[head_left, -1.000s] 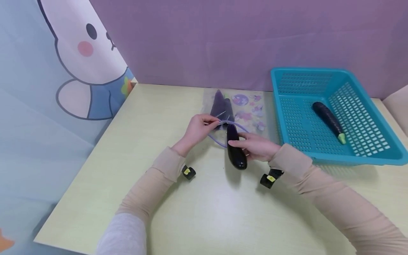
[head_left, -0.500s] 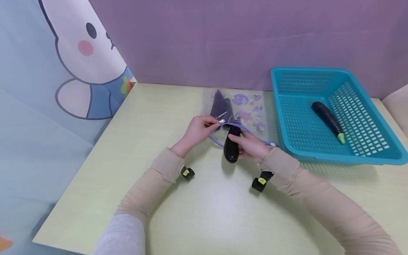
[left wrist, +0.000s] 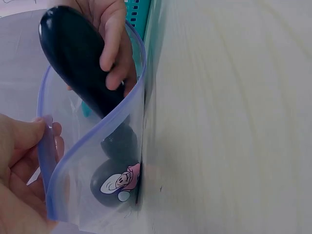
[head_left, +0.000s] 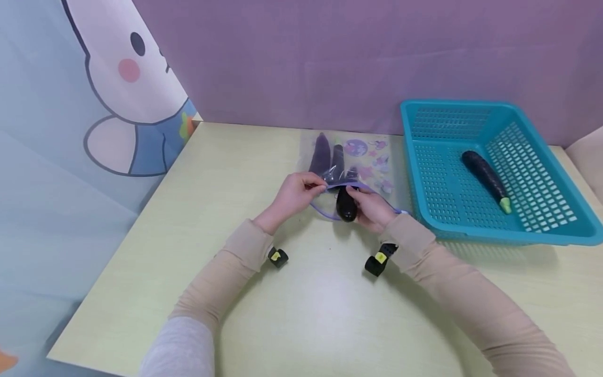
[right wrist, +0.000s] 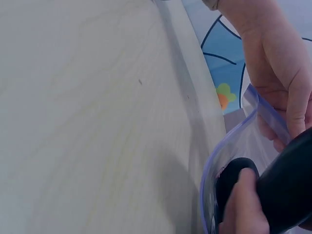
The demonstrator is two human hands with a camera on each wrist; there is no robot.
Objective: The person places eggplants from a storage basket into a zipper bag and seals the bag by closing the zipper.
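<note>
A clear plastic bag point(head_left: 382, 166) with cartoon prints and a purple-edged mouth lies at the back of the table. My left hand point(head_left: 298, 193) pinches the mouth's left side, which gapes in the left wrist view. My right hand point(head_left: 374, 209) grips a glossy dark eggplant point(left wrist: 73, 53), whose far end is down inside the mouth while its rounded end sticks out towards me. Deeper in the bag, side by side, lie a wider eggplant point(head_left: 321, 155) and a slimmer eggplant point(head_left: 337, 159). In the right wrist view, the fingers point(right wrist: 246, 202) run along the held eggplant at the bag's edge.
To the right stands a turquoise plastic basket point(head_left: 518, 238) with perforated sides, holding one eggplant point(head_left: 485, 175) with a green stem. Behind the pale wooden table point(head_left: 301, 314) hangs a purple cloth point(head_left: 301, 68). A blue cartoon cloth point(head_left: 42, 183) covers the left side.
The right hand has pushed the eggplant forward into the bag's mouth, so less of it shows outside. The left hand has stayed at the bag's edge.
</note>
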